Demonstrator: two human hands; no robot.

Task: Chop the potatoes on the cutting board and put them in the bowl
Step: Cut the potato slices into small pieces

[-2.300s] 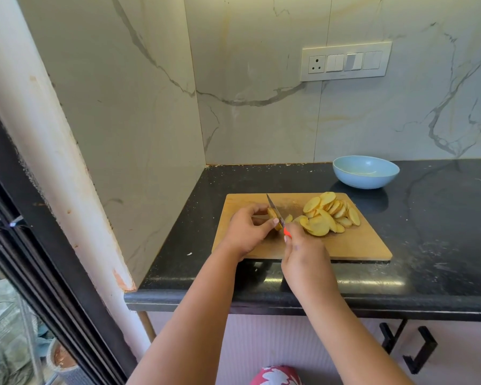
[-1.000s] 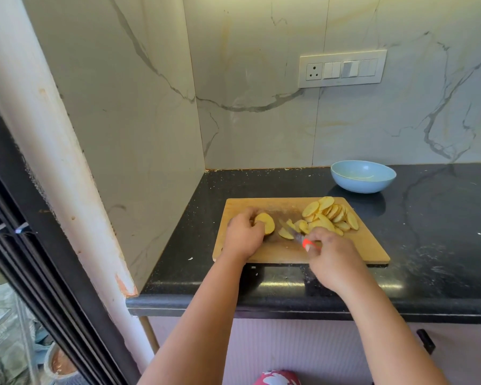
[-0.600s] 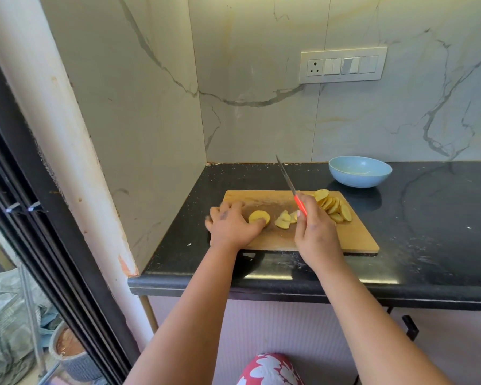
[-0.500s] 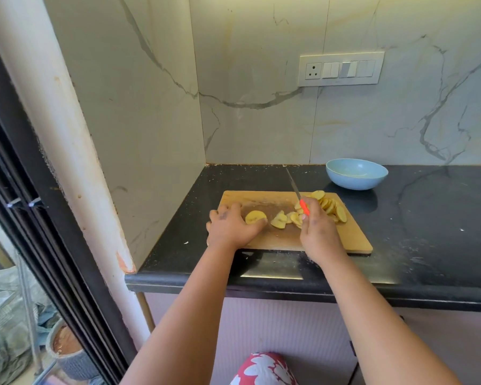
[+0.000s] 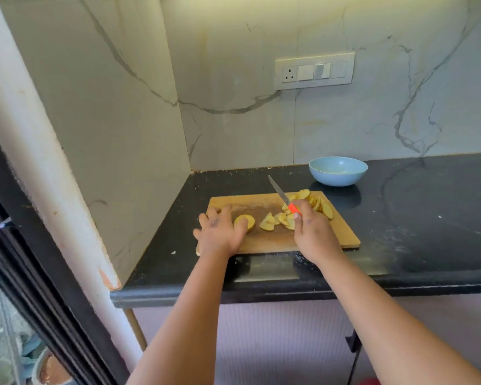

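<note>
Both our forearms reach forward, bare. Our left hand (image 5: 220,232) lies palm down with fingers spread and nearly straight. Our right hand (image 5: 313,232) is curled into a fist-like grip, knuckles up.

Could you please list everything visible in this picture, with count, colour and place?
Rectangular wooden cutting board: one, tan, on the counter's near edge.
Potato slices: a pile, yellow, on the board's far right; a few more pieces at its middle.
Potato half: one, yellow, on the board's left.
Round ceramic bowl: one, light blue, on the counter behind the board.
Orange-handled kitchen knife: one, steel blade pointing up and away.
Stone counter: one, black.
Switch panel: one, white, on the marble wall.
Left hand: one, touching the potato half.
Right hand: one, gripping the knife.
</note>
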